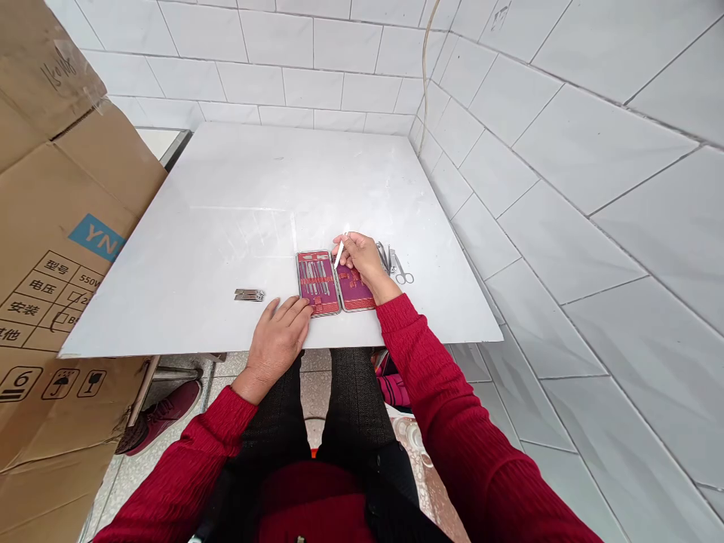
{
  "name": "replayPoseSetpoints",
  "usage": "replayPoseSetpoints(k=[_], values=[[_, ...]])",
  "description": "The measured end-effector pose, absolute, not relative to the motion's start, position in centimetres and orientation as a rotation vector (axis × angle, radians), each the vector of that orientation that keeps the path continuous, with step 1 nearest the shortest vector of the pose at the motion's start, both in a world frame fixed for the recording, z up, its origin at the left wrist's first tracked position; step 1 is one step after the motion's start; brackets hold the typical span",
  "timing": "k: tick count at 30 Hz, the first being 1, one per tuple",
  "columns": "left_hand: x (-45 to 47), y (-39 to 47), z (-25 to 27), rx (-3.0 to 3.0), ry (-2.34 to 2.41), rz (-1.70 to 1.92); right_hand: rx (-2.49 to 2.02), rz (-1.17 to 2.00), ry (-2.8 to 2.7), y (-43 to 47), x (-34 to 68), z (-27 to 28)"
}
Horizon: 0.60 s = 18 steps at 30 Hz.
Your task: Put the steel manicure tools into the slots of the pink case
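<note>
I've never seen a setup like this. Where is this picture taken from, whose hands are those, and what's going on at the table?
There is no machine here: these are a person's own two bare hands. The one picture comes from a camera worn on that person's head, looking forward and down.

On the white table lies an open case with a red lining; slim metal tools sit in its left half. The left hand rests at the case's near left corner. The right hand holds a thin white stick over the case.

A nail clipper lies to the left, and scissors lie among other metal tools to the right.
</note>
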<state>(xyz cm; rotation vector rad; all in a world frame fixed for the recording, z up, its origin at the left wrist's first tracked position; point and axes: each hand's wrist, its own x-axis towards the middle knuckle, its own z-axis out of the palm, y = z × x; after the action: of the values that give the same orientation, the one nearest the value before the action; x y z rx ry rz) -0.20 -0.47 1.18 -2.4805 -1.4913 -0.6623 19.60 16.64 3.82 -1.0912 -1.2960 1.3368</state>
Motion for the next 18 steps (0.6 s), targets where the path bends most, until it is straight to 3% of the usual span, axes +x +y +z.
replayPoseSetpoints(k=[18], values=[[-0.16, -0.42, 1.08, -2.469, -1.482, -0.667, -1.094, 1.259, -1.328, 16.91, 19.55, 3.34]])
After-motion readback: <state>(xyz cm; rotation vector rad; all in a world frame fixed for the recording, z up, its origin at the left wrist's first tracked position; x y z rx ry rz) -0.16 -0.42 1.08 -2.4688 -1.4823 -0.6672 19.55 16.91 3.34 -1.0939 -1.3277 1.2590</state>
